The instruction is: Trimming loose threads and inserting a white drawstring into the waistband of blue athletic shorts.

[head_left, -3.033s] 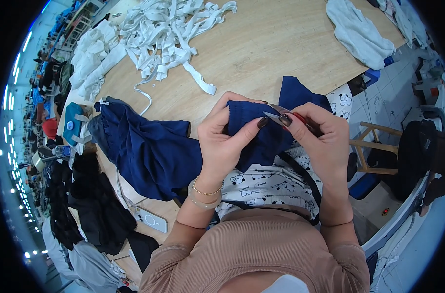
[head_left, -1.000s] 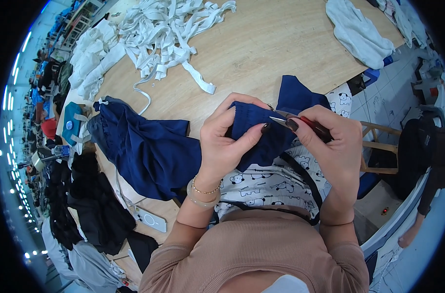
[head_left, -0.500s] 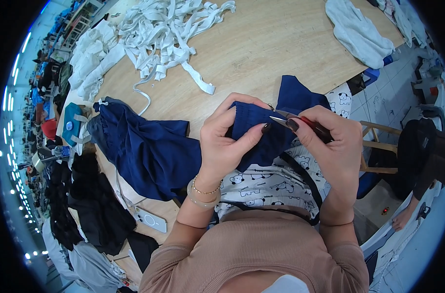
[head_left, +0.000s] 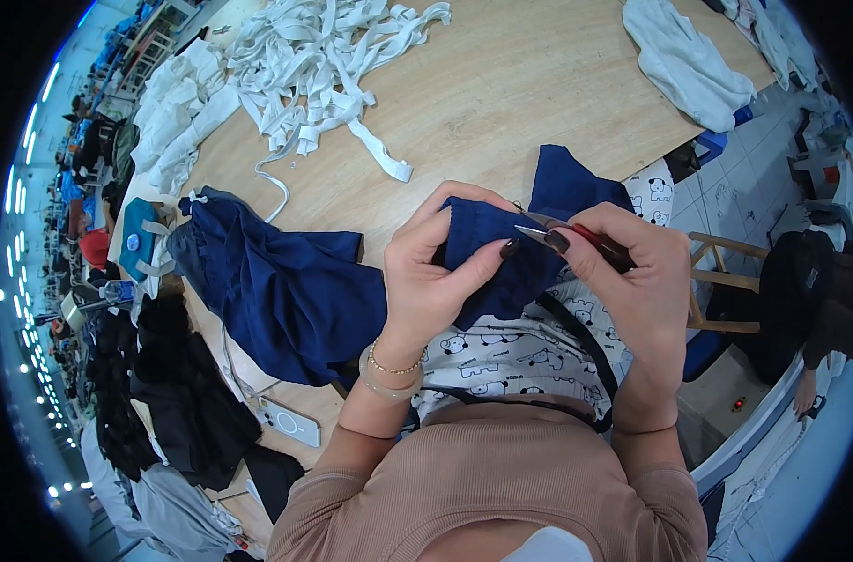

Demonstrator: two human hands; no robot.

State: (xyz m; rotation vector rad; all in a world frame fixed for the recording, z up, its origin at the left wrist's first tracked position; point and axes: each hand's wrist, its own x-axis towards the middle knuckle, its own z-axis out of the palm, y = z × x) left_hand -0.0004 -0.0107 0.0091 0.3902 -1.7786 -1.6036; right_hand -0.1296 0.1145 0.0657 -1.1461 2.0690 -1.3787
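A navy blue garment (head_left: 496,281) with a gathered elastic edge is pinched between the thumb and fingers of my left hand (head_left: 431,258). My right hand (head_left: 637,272) is closed on red-handled thread snips (head_left: 536,232), whose pointed metal blades lie at the gathered edge near my left fingertips. Part of the garment spreads beyond my right hand onto the table. Beneath it, a white apron (head_left: 501,361) with a dog print covers my lap. To the left another navy garment (head_left: 286,300) lies in a heap, with a drawstring at its top.
White fabric strips (head_left: 323,66) lie piled on the table (head_left: 501,94). A white cloth (head_left: 684,61) rests at the far right. Black garments (head_left: 178,393) and a phone (head_left: 292,421) are at the left. A wooden stool (head_left: 726,281) and another person's hand (head_left: 806,391) are at the right.
My right hand and the snips have shifted very slightly left. The other person's hand at the right edge has moved up and right. My left hand keeps its pinch.
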